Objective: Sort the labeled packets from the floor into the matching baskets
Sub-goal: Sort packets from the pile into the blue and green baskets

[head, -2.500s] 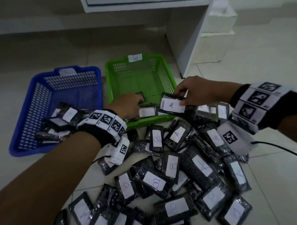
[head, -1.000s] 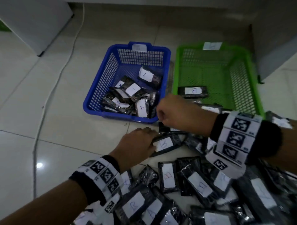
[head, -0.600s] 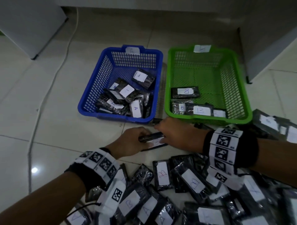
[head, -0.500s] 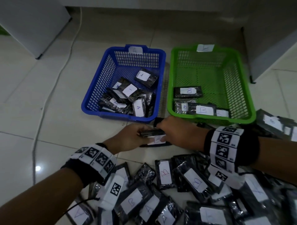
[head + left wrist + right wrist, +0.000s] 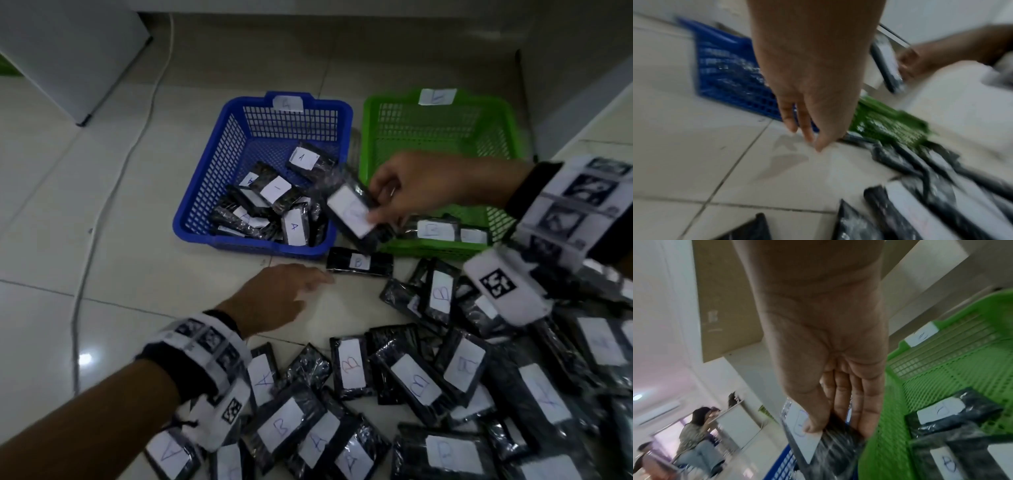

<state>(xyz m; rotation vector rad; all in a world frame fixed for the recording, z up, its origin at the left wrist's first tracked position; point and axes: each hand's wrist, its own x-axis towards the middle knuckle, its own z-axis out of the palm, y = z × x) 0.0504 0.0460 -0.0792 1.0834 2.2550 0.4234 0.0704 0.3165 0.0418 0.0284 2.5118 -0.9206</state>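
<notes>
My right hand (image 5: 397, 195) pinches a black packet (image 5: 352, 212) with a blurred white label, thumb on the label (image 5: 805, 431), lifted over the gap between the blue basket (image 5: 205, 192) and the green basket (image 5: 442, 250). The blue basket holds several packets marked A. The green one holds a few marked B (image 5: 432, 230). My left hand (image 5: 291, 287) hovers low over the bare tile with loose fingers (image 5: 807, 133), holding nothing. Its fingertips are just left of a lone packet marked B (image 5: 359, 262) on the floor. A pile of labeled packets (image 5: 421, 383) covers the floor at lower right.
A white cable (image 5: 113, 192) runs along the floor left of the blue basket. A white cabinet (image 5: 68, 51) stands at far left, another white panel (image 5: 582, 102) at the right behind the green basket. People (image 5: 692, 434) sit far off in the right wrist view.
My right hand has lifted one packet from the floor up toward the baskets. My left hand has let go and drawn back slightly; the B packet stays on the floor.
</notes>
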